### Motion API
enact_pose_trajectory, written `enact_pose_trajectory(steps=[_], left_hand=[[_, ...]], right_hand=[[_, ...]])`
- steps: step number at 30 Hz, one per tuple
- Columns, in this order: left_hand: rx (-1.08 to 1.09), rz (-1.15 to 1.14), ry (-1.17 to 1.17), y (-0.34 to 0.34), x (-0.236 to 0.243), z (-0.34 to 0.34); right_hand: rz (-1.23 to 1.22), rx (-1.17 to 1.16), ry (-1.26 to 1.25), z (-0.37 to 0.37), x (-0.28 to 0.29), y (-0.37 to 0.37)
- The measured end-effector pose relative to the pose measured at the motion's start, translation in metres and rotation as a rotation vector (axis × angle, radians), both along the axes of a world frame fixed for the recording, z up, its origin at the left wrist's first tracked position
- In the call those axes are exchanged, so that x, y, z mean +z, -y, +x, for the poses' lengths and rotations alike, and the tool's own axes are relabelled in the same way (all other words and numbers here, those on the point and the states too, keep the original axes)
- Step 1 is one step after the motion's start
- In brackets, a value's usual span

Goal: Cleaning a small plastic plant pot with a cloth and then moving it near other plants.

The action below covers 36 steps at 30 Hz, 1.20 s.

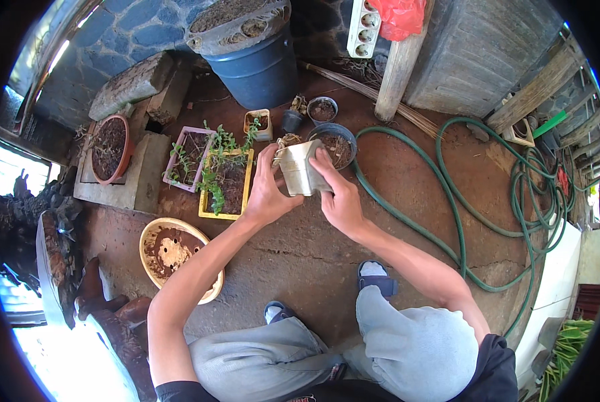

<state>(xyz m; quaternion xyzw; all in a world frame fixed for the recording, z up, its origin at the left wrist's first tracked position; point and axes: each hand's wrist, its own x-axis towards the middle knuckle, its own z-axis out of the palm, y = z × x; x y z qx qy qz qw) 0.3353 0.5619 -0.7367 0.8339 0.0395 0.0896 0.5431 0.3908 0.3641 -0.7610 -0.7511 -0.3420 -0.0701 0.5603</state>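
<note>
Between my hands is a pale silvery pot [294, 171] with a dried plant at its top, held in the air and tilted. My left hand [271, 191] grips it from the left side, and my right hand [335, 191] grips its right side. Just behind it stands a dark round pot of soil [340, 147]. To the left are a yellow planter [240, 216] with leafy plants and a pink planter [179, 181]. An oval cream pot [151, 275] with holes in its soil-stained bottom lies near my left forearm.
A blue barrel [246, 74], small pots [322, 109] and a power strip [364, 30] are at the back. A green hose [461, 234] loops over the floor at right. A terracotta pot [122, 161] rests on concrete blocks at left, above dark gnarled wood [18, 241].
</note>
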Motion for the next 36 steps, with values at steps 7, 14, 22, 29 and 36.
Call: enact_pose_trajectory(steps=[7,14,22,29,36], left_hand=[[0.005,0.075,0.018,-0.011,-0.004,0.004],[0.025,0.092,-0.004,-0.007,-0.002,0.000],[0.006,0.050,0.030,0.008,-0.016,-0.005],[0.004,0.240,0.151,-0.004,-0.020,0.000],[0.041,-0.029,0.008,0.009,-0.004,-0.006]], right_hand=[[-0.002,0.183,0.006,-0.025,-0.003,0.016],[0.100,-0.106,-0.186,0.025,0.011,0.007],[0.050,-0.034,-0.049,-0.009,0.002,-0.005],[-0.230,0.203,0.393,0.004,0.009,0.001],[-0.094,0.154,0.116,0.046,-0.007,0.023]])
